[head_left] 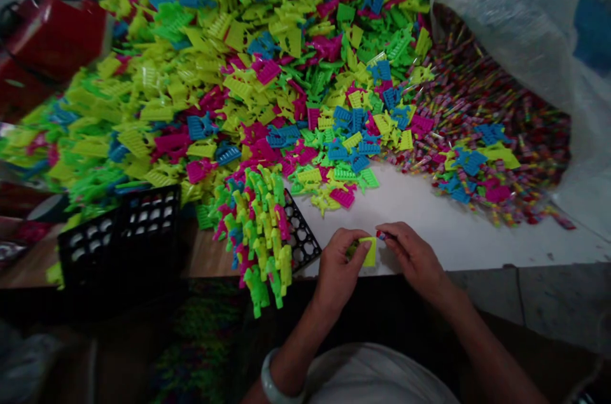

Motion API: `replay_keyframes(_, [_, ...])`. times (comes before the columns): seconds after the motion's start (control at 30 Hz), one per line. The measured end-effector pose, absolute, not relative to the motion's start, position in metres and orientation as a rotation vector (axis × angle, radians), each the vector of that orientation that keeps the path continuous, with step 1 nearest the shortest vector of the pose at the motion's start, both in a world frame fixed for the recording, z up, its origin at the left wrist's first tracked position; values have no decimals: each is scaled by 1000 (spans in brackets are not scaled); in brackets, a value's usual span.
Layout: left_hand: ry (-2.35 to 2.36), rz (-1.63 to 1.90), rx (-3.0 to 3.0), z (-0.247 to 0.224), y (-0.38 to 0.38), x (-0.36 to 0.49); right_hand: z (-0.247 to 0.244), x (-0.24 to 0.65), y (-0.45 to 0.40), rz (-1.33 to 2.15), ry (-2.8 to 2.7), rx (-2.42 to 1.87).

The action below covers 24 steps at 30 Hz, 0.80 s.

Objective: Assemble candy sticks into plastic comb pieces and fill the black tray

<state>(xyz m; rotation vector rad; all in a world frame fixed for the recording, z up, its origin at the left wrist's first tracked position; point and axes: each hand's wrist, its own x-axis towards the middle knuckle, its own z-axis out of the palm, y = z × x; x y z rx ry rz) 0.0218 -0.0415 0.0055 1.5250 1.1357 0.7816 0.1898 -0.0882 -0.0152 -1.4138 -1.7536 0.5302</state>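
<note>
My left hand is closed on a yellow plastic piece, its flat square part sticking out between thumb and fingers toward the right. Just right of it, my right hand pinches a small red wrapped item between thumb and fingertips. A narrow gap separates the two held things, over the front edge of the white tabletop. To the left, a black tray with holes stands beside my left hand, with rows of green, yellow, pink and blue pieces set close together.
A large heap of colourful plastic pieces covers the back and left. Small wrapped items spill from a clear plastic bag at right. More black trays lie at front left; a red object is at far left.
</note>
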Motion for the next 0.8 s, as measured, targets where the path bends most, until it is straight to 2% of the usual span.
replay_keyframes(0.53, [1182,737,1441,0,-45,25,-31,194,-89,497,-1887,-1289])
replay_keyframes(0.8, [1224,745,1302,-4,-48,34,-14,185,-101,539,-1950,-1427])
